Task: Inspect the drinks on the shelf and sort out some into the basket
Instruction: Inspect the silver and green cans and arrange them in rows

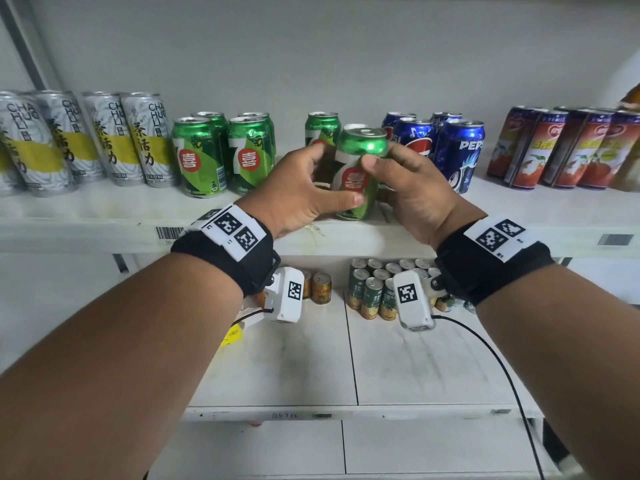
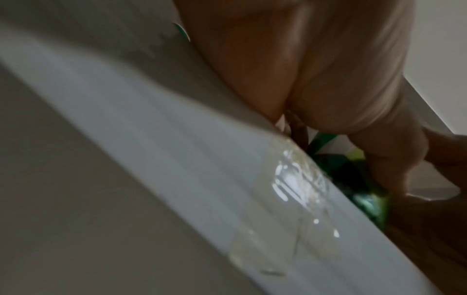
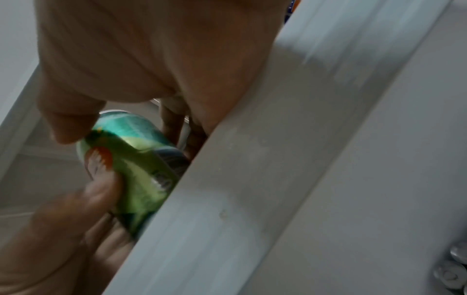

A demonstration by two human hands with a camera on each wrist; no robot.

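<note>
Lower shelf: seen nearest, below the wrists; small gold cans and a cluster of dark-green cans are stood at its back.
Left hand: curled round the lower part of the held green can, the thumb laid across its front near the base, the fingers passed behind it.
Right hand: closed on the same can higher up, the thumb pressed on the front below the rim; the fingers are wrapped round its far side.
Held green can: gripped between both hands at the front edge of the upper shelf, tilted with its top leaning away to the right; whether its base touches the shelf cannot be told. A red round label is shown on its front.
Right wrist view: the can is seen from below, a thumb on either side of it, partly hidden by the shelf edge.
Left wrist view: blurred; only the palm and a sliver of green are made out above the shelf lip.
Upper shelf, left: grey-and-yellow tall cans, then four green cans.
Upper shelf, behind the hands: one more green can.
Upper shelf, right: blue Pepsi cans, then red juice cans.
</note>
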